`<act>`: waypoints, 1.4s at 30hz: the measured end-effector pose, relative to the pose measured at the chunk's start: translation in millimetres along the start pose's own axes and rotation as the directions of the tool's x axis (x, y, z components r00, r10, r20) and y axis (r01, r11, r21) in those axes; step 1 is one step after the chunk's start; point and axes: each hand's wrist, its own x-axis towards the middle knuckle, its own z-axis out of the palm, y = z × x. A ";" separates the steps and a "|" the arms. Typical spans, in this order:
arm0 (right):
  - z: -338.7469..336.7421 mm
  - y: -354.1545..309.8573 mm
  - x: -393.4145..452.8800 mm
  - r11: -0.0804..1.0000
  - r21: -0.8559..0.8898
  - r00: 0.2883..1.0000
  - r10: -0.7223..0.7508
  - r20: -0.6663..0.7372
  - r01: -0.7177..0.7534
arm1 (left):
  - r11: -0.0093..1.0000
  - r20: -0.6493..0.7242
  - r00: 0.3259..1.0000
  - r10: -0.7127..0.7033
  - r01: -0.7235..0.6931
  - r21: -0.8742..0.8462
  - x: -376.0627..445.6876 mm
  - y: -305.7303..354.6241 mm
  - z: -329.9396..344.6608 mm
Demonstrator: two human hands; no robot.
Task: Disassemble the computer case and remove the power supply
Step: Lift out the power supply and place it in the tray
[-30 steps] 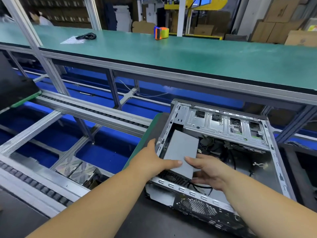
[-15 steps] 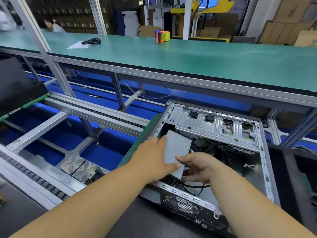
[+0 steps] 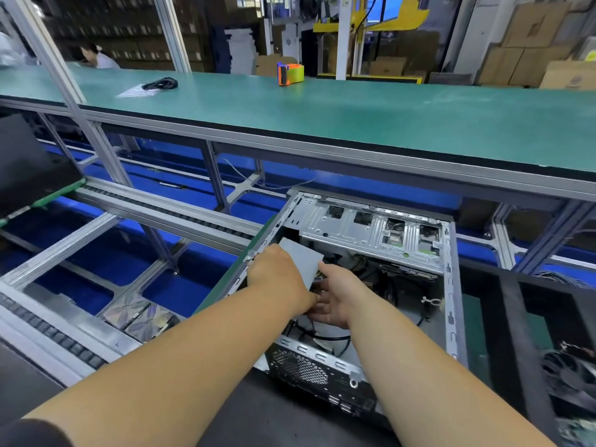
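Note:
An open metal computer case (image 3: 450, 285) lies on its side on the dark work surface, its side panel off. Inside its near-left corner sits the grey power supply (image 3: 304, 258), tilted up at its far end. My left hand (image 3: 279, 279) grips the box from its left side and covers most of it. My right hand (image 3: 335, 296) holds the box's right lower edge, fingers reaching under it where cables (image 3: 322, 337) trail out. The silver drive cage (image 3: 371, 235) spans the far side of the case.
A long green workbench (image 3: 354, 117) runs across above the case, with an orange tape dispenser (image 3: 290, 74) and a black cable (image 3: 161, 82) on it. Conveyor rails (image 3: 154, 208) and blue flooring lie left. A black fan (image 3: 571, 375) sits at the right. A person stands far left.
The power supply has been tipped more steeply inside the case. My left hand has slid further over its top, and my right hand has moved underneath its right edge.

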 end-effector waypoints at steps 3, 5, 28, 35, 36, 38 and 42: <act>-0.5 0.3 -2.5 1.000 0.006 1.000 -0.005 -0.004 0.005 | 0.989 0.037 0.999 -0.034 0.039 -0.140 3.1 4.2 3.3; -1.6 0.0 -4.7 1.000 0.012 1.000 0.000 -0.008 0.000 | 0.985 0.027 0.999 -0.022 0.027 -0.172 4.2 4.8 2.2; -24.4 -18.9 -23.3 0.813 0.153 0.699 -0.367 -0.614 0.562 | 0.527 0.048 0.998 -0.038 0.061 -0.847 -21.3 -88.9 -88.3; -29.7 -18.2 -24.4 0.792 0.129 0.648 -0.380 -0.660 0.596 | 0.362 0.034 0.999 0.025 0.023 -0.932 -31.5 -106.6 -102.6; -30.0 -18.2 -23.1 0.788 0.137 0.645 -0.376 -0.666 0.601 | 0.354 0.049 0.998 0.042 0.031 -0.935 -33.6 -109.6 -105.6; -30.1 -18.3 -20.9 0.781 0.151 0.642 -0.369 -0.672 0.606 | 0.327 0.097 0.992 0.084 0.064 -0.943 -37.5 -117.6 -111.1; -31.7 -19.2 -21.3 0.750 0.201 0.631 -0.343 -0.695 0.630 | 0.265 0.207 0.974 0.097 0.175 -0.948 -44.6 -136.6 -116.8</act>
